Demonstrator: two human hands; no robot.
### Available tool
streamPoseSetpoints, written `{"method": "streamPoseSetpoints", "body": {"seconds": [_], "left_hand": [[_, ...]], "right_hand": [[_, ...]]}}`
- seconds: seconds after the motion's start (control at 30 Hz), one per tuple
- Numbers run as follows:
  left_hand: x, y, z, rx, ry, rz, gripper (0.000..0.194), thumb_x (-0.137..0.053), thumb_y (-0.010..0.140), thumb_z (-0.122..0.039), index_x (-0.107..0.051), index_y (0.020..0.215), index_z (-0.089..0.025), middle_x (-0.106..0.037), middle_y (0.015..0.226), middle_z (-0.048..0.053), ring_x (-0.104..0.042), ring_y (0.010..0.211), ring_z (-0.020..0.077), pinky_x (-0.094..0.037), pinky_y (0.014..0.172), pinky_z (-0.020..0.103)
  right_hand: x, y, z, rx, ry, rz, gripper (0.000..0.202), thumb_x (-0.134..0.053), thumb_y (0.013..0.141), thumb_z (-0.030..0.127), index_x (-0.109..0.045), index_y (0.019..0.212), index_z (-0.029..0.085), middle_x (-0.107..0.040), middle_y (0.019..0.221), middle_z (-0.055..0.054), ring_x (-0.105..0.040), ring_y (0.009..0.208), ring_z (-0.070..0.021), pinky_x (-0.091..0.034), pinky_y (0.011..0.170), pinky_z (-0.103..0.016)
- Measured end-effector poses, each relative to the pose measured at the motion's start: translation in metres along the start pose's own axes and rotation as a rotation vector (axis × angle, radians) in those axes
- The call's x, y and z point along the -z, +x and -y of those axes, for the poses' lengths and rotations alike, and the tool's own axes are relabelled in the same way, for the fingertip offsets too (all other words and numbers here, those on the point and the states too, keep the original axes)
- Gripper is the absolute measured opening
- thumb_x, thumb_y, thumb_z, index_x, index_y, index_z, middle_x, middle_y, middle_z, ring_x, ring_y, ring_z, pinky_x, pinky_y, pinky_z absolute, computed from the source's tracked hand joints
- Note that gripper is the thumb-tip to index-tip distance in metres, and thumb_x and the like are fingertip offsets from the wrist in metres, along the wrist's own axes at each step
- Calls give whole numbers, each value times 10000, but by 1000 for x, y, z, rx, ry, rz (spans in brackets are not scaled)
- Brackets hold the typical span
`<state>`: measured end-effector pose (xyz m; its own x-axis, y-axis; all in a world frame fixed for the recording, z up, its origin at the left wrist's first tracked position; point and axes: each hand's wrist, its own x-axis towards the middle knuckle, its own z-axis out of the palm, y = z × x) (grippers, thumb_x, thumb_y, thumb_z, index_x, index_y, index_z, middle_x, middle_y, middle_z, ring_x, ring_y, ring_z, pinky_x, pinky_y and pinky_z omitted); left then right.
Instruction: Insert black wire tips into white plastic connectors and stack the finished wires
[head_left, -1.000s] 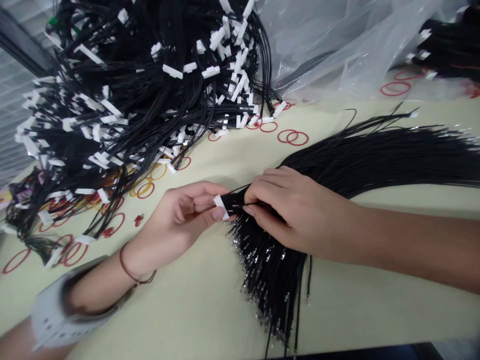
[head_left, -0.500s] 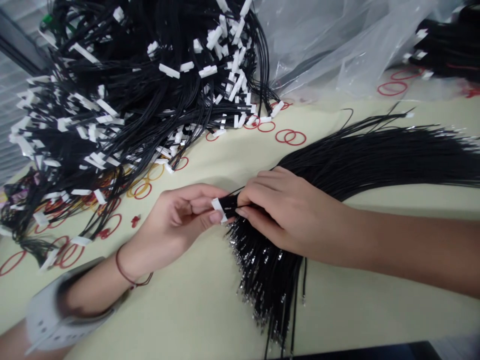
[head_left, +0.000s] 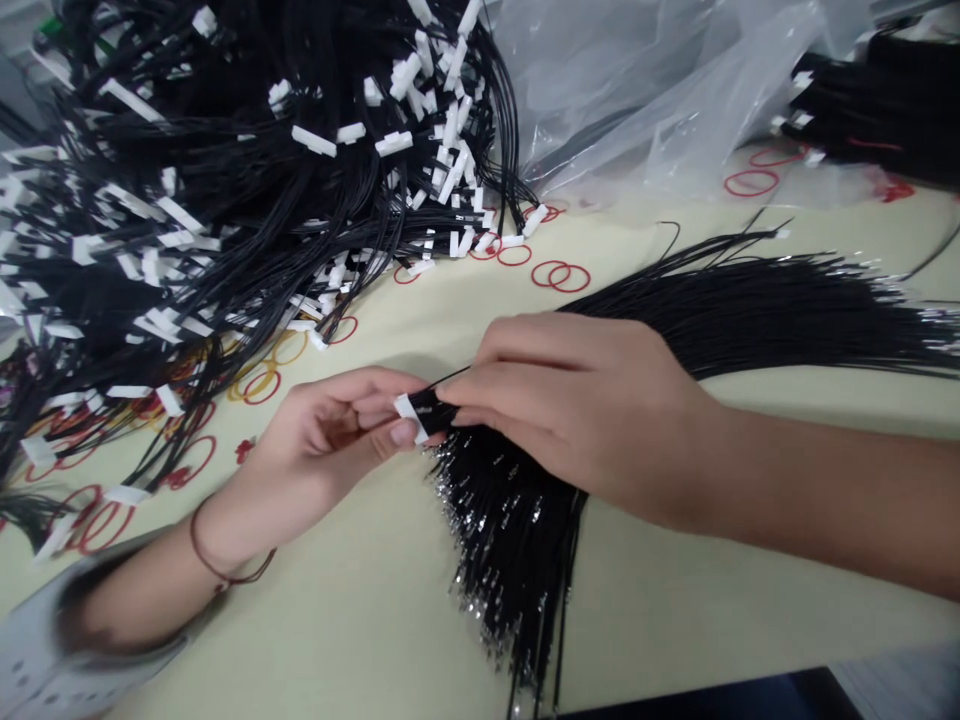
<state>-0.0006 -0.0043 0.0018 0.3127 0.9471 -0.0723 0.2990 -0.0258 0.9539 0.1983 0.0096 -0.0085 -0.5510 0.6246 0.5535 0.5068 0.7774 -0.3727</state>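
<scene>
The left hand (head_left: 319,455) pinches a small white rectangular plastic connector (head_left: 412,417) while the right hand (head_left: 592,410) grasps thin black wires (head_left: 433,411) just beside it, near a fanned bundle of silver-tipped black wires (head_left: 517,550) on the pale yellow-green table (head_left: 322,630).

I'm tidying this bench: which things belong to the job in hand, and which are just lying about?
In the job:
white connector, pinched by the left hand
black wires at it, held by the right hand
metal-tipped wires beneath the right hand

Apparently lying about:
red rings
plastic bag
pile of white-ended wires, perhaps related
</scene>
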Motion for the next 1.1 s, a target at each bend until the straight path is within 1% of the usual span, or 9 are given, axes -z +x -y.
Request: {"method": "streamPoseSetpoints", "body": {"seconds": [0.1, 0.17, 0.3, 0.43, 0.57, 0.7, 0.9, 1.0, 1.1], "left_hand": [[-1, 0, -1, 17, -32, 2, 202, -594, 754, -48, -667, 859, -205, -714, 709, -34, -658, 662, 71, -504, 611, 86], [-3, 0, -2, 33, -68, -18, 217, -593, 747, -35, -671, 853, -207, -703, 675, -41, -657, 654, 69, -501, 604, 84], [-9, -2, -3, 44, -119, -104, 210, -607, 718, -27, -685, 822, -192, -689, 649, -37, -650, 627, 72, -500, 589, 86], [-10, -3, -3, 51, -131, -119, 202, -615, 708, -34, -692, 809, -191, -684, 625, -34, -651, 625, 80, -505, 588, 92], [-10, -3, -4, 61, -113, -127, 202, -615, 705, -27, -694, 807, -182, -681, 624, -30, -650, 615, 80, -503, 578, 91], [-10, -3, -3, 42, -111, -130, 222, -611, 702, -15, -700, 806, -190, -687, 619, -32, -648, 599, 75, -501, 561, 82], [-6, -2, 0, -110, -63, -47, 374, -589, 682, 61, -706, 868, -242, -716, 689, -68, -630, 606, 26, -479, 587, 29], [-7, -3, 1, -151, -38, -31, 414, -589, 662, 83, -700, 894, -242, -727, 732, -73, -635, 631, 21, -485, 620, 34], [-9, -4, 0, -173, -30, 15, 424, -579, 642, 108, -704, 863, -231, -727, 701, -76, -631, 613, 18, -485, 604, 33]], "right_hand": [[-4, -1, -1, 165, -118, 71, 236, -420, 835, 127, -649, 782, 140, -592, 711, -36, -518, 646, -122, -398, 595, -261], [-7, -2, -2, 210, -156, 100, 205, -445, 791, 61, -639, 756, 116, -582, 715, -47, -513, 636, -136, -399, 597, -280], [-9, -1, -4, 209, -161, 99, 173, -485, 749, 33, -636, 772, 113, -565, 716, -48, -503, 623, -145, -403, 593, -286], [-9, -2, -3, 191, -153, 107, 176, -476, 766, 46, -639, 765, 112, -556, 697, -50, -499, 617, -147, -400, 580, -281], [-9, -2, -2, 213, -157, 112, 194, -458, 780, 50, -643, 792, 104, -570, 722, -61, -512, 642, -155, -408, 605, -292], [-11, -1, -2, 245, -170, 57, 195, -454, 789, 61, -646, 774, 97, -578, 714, -59, -511, 651, -149, -407, 611, -281], [-13, -1, -2, 281, -155, -84, 254, -425, 819, 79, -654, 713, 102, -583, 683, -44, -481, 628, -120, -393, 586, -244], [-15, -1, -1, 292, -98, -89, 257, -425, 822, 79, -653, 709, 110, -578, 675, -35, -472, 624, -103, -392, 587, -227], [-17, 0, 3, 292, -23, -107, 262, -427, 825, 75, -642, 681, 112, -575, 681, -29, -476, 636, -92, -392, 596, -214]]}}
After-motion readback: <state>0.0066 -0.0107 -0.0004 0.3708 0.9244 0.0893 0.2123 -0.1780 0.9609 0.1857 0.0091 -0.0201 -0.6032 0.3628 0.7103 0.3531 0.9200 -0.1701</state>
